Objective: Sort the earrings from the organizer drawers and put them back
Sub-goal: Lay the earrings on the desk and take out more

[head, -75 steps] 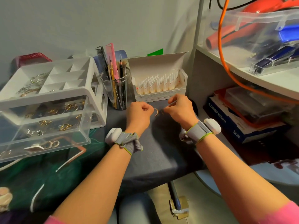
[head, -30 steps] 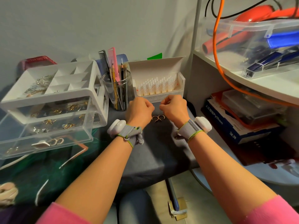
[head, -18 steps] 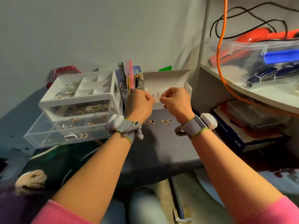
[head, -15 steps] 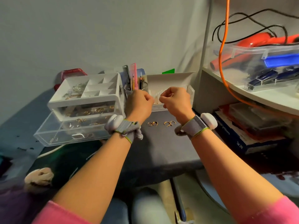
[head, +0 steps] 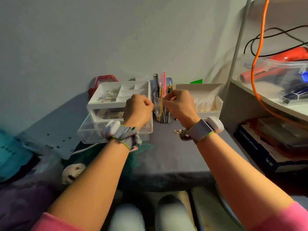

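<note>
Since half a second ago our hands have lifted further off the cloth and the view has tilted up: more wall, less lap. Left hand (head: 139,110) and right hand (head: 179,105) are both raised in front of the pen cup (head: 161,109), fingers curled into pinches, tips nearly meeting. Can't tell if either pinch has anything in it; too blurred.

Gold hoop earrings (head: 177,131) lie on the grey cloth (head: 166,155), just beside our right wrist. Organizer (head: 116,104) sits left of the cup: white top tray with more earrings in its left compartments, clear drawers below, bottom one pulled out.

Surface: grey cloth over a small table, pushed against a plain pale wall. Open white box (head: 206,102) stands right of the cup. White shelf unit (head: 270,97) on the right carries a clear bin (head: 275,70) and an orange cable (head: 257,52); a blue book (head: 256,150) lies beneath it.

Writing: white lettering on the book's edge, looks like "python", blurred. Nothing else readable.
</note>
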